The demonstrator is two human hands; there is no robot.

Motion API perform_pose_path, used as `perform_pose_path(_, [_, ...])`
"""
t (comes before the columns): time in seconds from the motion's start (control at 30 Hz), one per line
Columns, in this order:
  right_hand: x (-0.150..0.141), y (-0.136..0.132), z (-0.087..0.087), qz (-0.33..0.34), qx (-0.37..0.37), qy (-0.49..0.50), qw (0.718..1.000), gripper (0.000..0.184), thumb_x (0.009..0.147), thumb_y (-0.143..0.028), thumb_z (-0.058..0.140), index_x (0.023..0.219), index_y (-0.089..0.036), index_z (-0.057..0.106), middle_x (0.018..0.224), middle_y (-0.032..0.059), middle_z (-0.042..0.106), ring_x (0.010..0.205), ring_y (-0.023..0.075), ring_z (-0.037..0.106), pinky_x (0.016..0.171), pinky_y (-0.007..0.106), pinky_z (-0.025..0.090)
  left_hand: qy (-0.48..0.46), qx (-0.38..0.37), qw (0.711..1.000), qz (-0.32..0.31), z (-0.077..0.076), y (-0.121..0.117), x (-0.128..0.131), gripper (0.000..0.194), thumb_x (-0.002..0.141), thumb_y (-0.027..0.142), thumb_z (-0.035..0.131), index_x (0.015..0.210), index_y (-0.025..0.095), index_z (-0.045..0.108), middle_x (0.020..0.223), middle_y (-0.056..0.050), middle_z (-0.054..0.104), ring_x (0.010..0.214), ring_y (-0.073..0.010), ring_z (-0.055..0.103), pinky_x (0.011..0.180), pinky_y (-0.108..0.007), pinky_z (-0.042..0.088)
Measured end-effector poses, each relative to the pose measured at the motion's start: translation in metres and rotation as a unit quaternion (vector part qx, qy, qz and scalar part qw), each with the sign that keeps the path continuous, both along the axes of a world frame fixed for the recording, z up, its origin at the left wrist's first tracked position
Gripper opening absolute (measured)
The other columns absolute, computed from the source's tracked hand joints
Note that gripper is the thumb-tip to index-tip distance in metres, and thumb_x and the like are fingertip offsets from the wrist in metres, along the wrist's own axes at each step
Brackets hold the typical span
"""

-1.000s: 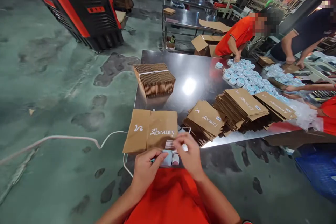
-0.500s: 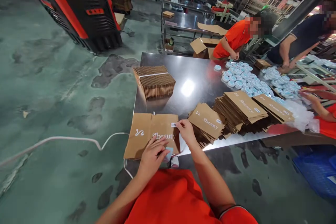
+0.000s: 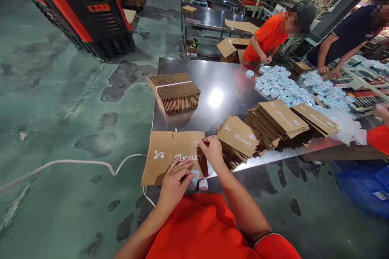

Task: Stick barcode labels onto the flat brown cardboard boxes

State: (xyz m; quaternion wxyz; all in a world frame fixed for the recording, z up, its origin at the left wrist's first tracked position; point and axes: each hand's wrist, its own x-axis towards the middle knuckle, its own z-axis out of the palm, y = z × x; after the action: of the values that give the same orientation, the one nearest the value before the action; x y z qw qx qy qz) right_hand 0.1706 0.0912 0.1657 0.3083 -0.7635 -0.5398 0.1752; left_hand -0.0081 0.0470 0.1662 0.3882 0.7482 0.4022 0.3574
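Observation:
A flattened kraft paper bag (image 3: 173, 158) printed "Sbeauty" lies at the near edge of the steel table (image 3: 212, 85). My right hand (image 3: 212, 151) pinches a small white label (image 3: 198, 144) against the bag's upper right part. My left hand (image 3: 175, 180) rests on the bag's lower edge, fingers spread. Just past its fingertips sits a light blue packet (image 3: 194, 178), partly hidden by the hand. A small pink and white item (image 3: 203, 185) stands just below the bag's edge.
Stacks of flattened bags (image 3: 278, 123) and a strapped bundle (image 3: 174, 93) stand on the table. Beyond them lie several blue-lidded jars (image 3: 267, 85). Co-workers in orange (image 3: 267, 36) and dark (image 3: 343, 34) shirts reach among them. A white cable (image 3: 91, 164) crosses the floor.
Since a second ago, my hands have parted from the bag's near edge. My right hand has moved up the bag with the label, and my left hand has settled on it.

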Motion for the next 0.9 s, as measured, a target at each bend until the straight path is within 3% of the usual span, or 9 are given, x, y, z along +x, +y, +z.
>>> perform_pose_path(0.13, [0.002, 0.001, 0.001, -0.044, -0.053, -0.016, 0.997, 0.03, 0.068, -0.044, 0.071, 0.068, -0.019, 0.054, 0.066, 0.001, 0.056, 0.062, 0.0164, 0.051, 0.06, 0.027, 0.038, 0.017, 0.019, 1.0, 0.001, 0.0, -0.002, 0.001, 0.022, 0.084, 0.027, 0.057, 0.063, 0.022, 0.062, 0.099, -0.008, 0.075, 0.106, -0.0265, 0.065, 0.104, -0.056, 0.036])
perform_pose_path(0.37, [0.009, -0.006, -0.013, -0.076, 0.004, 0.145, 0.987, 0.017, 0.075, -0.029, 0.061, 0.087, -0.017, 0.057, 0.071, 0.0004, 0.06, 0.065, 0.0157, 0.055, 0.064, 0.026, 0.043, 0.033, 0.043, 0.999, 0.0, -0.001, -0.001, 0.001, 0.021, 0.086, 0.026, 0.055, 0.067, 0.021, 0.063, 0.101, -0.006, 0.075, 0.107, -0.0242, 0.065, 0.105, -0.055, 0.038])
perform_pose_path(0.5, [-0.011, -0.024, -0.005, -0.064, -0.006, 0.046, 0.997, 0.023, 0.083, -0.034, 0.055, 0.094, -0.016, 0.062, 0.087, 0.0086, 0.062, 0.081, 0.021, 0.058, 0.075, 0.032, 0.044, 0.038, 0.03, 0.999, -0.013, -0.002, -0.003, -0.002, 0.024, 0.086, 0.029, 0.054, 0.066, 0.022, 0.063, 0.101, -0.005, 0.075, 0.107, -0.0242, 0.064, 0.106, -0.054, 0.037])
perform_pose_path(0.63, [-0.032, -0.038, 0.01, -0.078, -0.004, -0.06, 0.995, 0.028, 0.081, -0.035, 0.06, 0.1, -0.015, 0.063, 0.104, 0.0142, 0.057, 0.098, 0.0276, 0.053, 0.087, 0.04, 0.042, 0.041, 0.016, 0.999, -0.018, -0.005, -0.007, -0.007, 0.024, 0.085, 0.036, 0.053, 0.07, 0.023, 0.066, 0.102, -0.005, 0.075, 0.108, -0.025, 0.064, 0.108, -0.053, 0.035])
perform_pose_path(0.9, [-0.037, -0.046, 0.02, -0.095, 0.02, 0.009, 0.995, 0.049, 0.071, -0.03, 0.069, 0.115, -0.015, 0.055, 0.119, 0.0155, 0.051, 0.11, 0.0303, 0.048, 0.095, 0.047, 0.04, 0.035, -0.004, 0.999, -0.001, -0.003, -0.005, -0.013, 0.032, 0.081, 0.049, 0.053, 0.066, 0.025, 0.068, 0.099, -0.003, 0.076, 0.1, -0.0253, 0.068, 0.107, -0.045, 0.04])
